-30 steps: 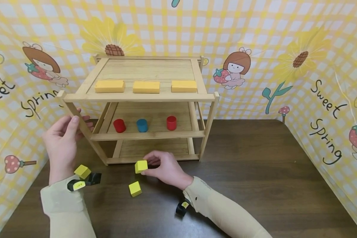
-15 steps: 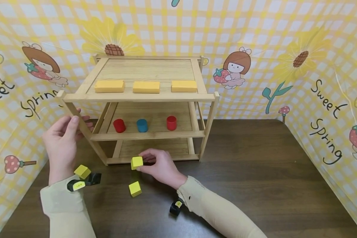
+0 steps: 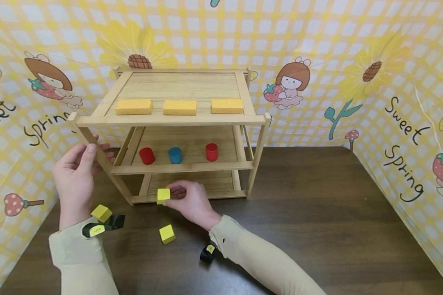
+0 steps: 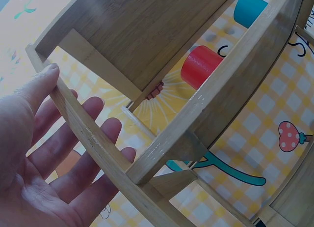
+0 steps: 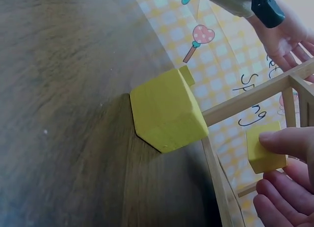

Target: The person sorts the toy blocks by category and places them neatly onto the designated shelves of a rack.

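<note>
My right hand (image 3: 194, 200) pinches a yellow cube (image 3: 163, 196) between thumb and fingers, at the front edge of the rack's bottom shelf (image 3: 195, 182). In the right wrist view the thumb lies on that cube (image 5: 265, 153). My left hand (image 3: 74, 176) is at the left front post of the wooden rack (image 3: 184, 168). Its thumb rests on the post and the fingers reach behind it, as the left wrist view shows. A second yellow cube (image 3: 167, 234) lies on the table in front of the rack. Another yellow cube (image 3: 101, 213) sits beside my left wrist.
Two red cylinders, one at left (image 3: 147, 155) and one at right (image 3: 211, 152), flank a blue cylinder (image 3: 175, 155) on the middle shelf. Three yellow-orange blocks (image 3: 179, 107) line the top shelf. Patterned cloth (image 3: 221, 37) surrounds the dark wooden table (image 3: 317, 213).
My right hand has carried the pinched cube left and farther back, up to the rack's bottom front rail. The left hand stays at the post.
</note>
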Motion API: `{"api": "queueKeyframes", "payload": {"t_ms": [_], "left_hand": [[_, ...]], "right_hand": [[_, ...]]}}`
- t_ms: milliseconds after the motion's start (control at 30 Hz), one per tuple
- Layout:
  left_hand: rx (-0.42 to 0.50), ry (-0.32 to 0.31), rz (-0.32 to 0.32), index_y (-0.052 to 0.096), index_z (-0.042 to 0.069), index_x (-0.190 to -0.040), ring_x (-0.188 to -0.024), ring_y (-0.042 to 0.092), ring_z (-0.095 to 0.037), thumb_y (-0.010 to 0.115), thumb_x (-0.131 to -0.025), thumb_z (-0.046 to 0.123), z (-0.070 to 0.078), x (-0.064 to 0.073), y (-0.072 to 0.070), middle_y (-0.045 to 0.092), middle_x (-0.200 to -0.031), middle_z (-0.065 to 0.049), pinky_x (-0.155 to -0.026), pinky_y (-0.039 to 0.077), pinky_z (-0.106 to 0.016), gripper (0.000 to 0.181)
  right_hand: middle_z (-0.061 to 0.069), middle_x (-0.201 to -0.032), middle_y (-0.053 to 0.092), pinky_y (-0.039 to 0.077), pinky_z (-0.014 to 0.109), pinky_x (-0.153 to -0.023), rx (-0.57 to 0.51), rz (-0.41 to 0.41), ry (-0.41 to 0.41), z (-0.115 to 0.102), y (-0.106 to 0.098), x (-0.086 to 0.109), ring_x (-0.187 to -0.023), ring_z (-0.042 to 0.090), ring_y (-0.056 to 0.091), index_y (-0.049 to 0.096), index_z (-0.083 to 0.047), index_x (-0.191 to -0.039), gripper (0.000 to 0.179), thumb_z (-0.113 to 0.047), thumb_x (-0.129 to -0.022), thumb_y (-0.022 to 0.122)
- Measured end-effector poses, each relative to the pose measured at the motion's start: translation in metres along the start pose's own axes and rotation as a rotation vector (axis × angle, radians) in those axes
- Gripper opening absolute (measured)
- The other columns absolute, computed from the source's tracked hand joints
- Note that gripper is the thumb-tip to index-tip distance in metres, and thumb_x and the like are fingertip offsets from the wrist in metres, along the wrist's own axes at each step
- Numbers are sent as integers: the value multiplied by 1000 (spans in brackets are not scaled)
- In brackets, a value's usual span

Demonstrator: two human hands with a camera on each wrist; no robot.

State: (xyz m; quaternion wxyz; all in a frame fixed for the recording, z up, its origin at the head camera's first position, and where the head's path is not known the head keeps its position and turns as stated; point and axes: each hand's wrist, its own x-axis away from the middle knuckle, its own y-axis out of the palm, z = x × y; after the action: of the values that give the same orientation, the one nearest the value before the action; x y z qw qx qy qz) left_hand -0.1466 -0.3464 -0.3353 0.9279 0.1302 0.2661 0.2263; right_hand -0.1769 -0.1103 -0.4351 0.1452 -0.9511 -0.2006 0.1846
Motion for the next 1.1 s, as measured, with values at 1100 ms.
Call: {"api": "queueKeyframes", "payload": {"t_ms": [1100], "left_hand": [[18,11,-7,57,-27,-112,-76,75,-25,69,-97,6,-2,-1,-1,72,-106,-26,-72,61,-29,38]], "right_hand": [[-1,-105,73,50,13,-77,266,31,90,10,13,-30,-92,8,67,73,-8,-116,38,-18,-82,88]]}}
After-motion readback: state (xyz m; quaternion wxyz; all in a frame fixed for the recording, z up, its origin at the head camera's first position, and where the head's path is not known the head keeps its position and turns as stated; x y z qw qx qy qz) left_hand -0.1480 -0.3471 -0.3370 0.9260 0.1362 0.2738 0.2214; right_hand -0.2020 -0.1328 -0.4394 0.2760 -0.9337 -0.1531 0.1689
